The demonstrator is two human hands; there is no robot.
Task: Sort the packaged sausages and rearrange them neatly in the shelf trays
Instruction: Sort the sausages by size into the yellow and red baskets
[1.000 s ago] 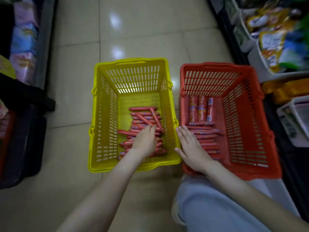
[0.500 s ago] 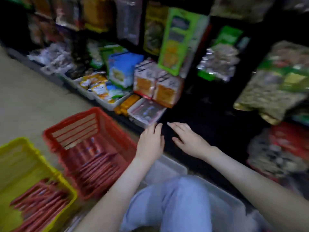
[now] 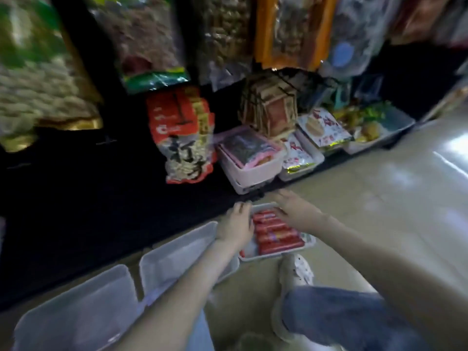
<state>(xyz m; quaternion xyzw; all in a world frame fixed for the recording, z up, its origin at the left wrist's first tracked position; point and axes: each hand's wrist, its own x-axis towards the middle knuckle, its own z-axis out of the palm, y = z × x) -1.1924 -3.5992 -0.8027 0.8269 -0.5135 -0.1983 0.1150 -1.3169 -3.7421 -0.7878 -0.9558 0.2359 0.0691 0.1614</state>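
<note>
Sausages (image 3: 277, 235) crosswise in tray (image 3: 262, 257); left hand (image 3: 235, 225) at its left rim, grip unclear; right hand (image 3: 297, 211) spread over far end.

The sausages (image 3: 274, 233) are red with faint purplish bands, their tray (image 3: 263, 257) white, the two empty trays (image 3: 177, 252) (image 3: 76, 312) frosted grey-white, the shelf (image 3: 88, 198) black, the bag (image 3: 184, 138) on it red and white with black characters, the floor (image 3: 379, 198) glossy beige, the jeans (image 3: 342, 315) blue, the shoe (image 3: 298, 272) white with dark specks.
</note>
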